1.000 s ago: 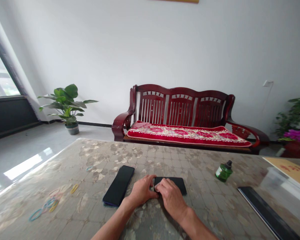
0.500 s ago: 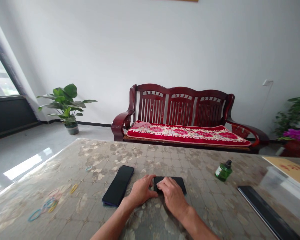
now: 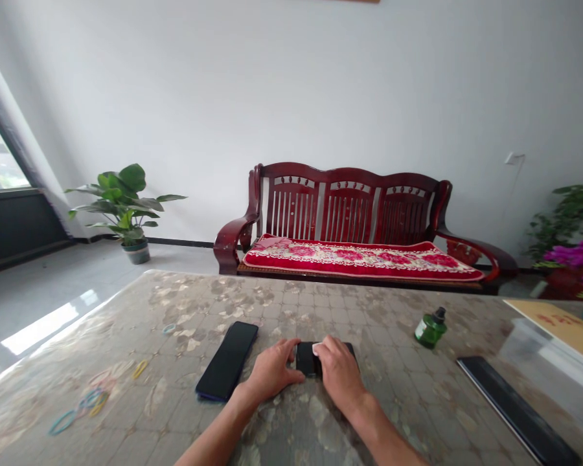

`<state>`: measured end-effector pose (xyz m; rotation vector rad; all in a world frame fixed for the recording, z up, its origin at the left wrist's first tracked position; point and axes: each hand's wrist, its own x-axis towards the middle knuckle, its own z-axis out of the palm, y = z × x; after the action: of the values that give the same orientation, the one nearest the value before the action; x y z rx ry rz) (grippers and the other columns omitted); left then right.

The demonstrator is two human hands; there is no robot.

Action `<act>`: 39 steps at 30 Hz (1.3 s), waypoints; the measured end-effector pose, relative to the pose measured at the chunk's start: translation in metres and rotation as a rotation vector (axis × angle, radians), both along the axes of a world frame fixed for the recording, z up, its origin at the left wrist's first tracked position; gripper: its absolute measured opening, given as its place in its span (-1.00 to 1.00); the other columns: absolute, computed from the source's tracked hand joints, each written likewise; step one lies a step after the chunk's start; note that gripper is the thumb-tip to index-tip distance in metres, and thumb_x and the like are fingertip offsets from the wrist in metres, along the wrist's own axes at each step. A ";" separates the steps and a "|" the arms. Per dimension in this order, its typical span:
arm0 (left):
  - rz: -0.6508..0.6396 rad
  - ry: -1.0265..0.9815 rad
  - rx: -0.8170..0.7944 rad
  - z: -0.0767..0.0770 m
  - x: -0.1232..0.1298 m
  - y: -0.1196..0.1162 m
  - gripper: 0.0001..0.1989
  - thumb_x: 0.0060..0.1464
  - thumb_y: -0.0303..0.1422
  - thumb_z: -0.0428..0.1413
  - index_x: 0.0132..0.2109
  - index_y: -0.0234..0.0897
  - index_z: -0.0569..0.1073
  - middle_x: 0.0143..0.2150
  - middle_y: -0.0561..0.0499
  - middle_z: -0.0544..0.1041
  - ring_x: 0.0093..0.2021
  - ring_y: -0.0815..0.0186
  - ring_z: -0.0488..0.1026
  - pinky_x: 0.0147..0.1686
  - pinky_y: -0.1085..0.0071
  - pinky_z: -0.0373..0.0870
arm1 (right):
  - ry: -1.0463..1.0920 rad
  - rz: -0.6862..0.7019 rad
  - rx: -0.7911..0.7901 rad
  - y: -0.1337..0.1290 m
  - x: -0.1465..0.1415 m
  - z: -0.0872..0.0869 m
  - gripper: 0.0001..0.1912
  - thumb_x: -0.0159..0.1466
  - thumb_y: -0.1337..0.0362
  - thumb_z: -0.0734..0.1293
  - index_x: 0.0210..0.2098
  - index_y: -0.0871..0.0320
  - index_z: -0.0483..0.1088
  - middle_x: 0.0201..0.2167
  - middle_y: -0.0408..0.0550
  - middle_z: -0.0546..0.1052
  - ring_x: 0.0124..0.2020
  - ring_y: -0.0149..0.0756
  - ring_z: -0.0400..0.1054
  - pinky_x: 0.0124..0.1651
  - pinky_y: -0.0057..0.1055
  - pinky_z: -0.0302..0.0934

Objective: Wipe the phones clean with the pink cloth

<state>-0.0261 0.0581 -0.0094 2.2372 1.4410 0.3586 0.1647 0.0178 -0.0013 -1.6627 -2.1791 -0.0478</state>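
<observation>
Patterned grey-brown covering spreads over the table [image 3: 199,310], before a red wooden bench [image 3: 350,213] and a potted plant [image 3: 126,200]. Centrally lies a dark phone [image 3: 307,360], its end between the left hand's [image 3: 274,370] parted thumb and fingers; the right hand [image 3: 339,374], fingers bunched, pinches a white wipe [image 3: 316,349] over it. Rubber bands [image 3: 93,400] lie leftward.

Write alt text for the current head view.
Two bare hands work at a dark phone on a patterned table: the left hand grips one end, the right presses something white to it. Another phone, rubber bands and a green bottle lie around; behind is a red bench.
</observation>
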 end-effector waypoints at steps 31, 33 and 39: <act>-0.466 0.495 0.405 0.024 0.015 0.003 -0.56 0.22 -0.28 0.16 0.18 -0.35 0.31 0.12 -0.29 0.43 0.01 -0.01 0.44 -0.03 0.16 0.40 | 0.430 -0.163 0.292 0.009 0.060 -0.030 -0.74 0.34 0.38 0.18 -0.30 0.07 0.49 -0.34 -0.06 0.51 -0.27 -0.24 0.42 -0.21 -0.38 0.27; -0.465 0.492 0.405 0.025 0.015 0.007 -0.65 0.26 -0.31 0.10 0.13 -0.34 0.34 0.03 -0.23 0.49 -0.04 0.03 0.47 -0.08 0.20 0.42 | 0.441 -0.160 0.336 0.009 0.061 -0.024 -0.75 0.37 0.35 0.18 -0.27 0.07 0.49 -0.34 -0.06 0.51 -0.26 -0.24 0.41 -0.20 -0.38 0.27; -0.368 0.443 0.389 0.031 0.018 0.017 -0.79 0.38 -0.38 -0.11 -0.05 -0.29 0.40 -0.25 -0.08 0.57 -0.17 0.16 0.53 -0.17 0.34 0.44 | 0.388 -0.090 0.494 0.001 0.058 -0.005 -0.76 0.42 0.34 0.16 -0.09 0.07 0.46 -0.22 -0.03 0.51 -0.13 -0.23 0.38 -0.04 -0.33 0.26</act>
<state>-0.0083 0.0749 0.0215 2.9781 1.1843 0.0161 0.2229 0.0187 -0.0060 -1.3514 -1.6380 -0.2461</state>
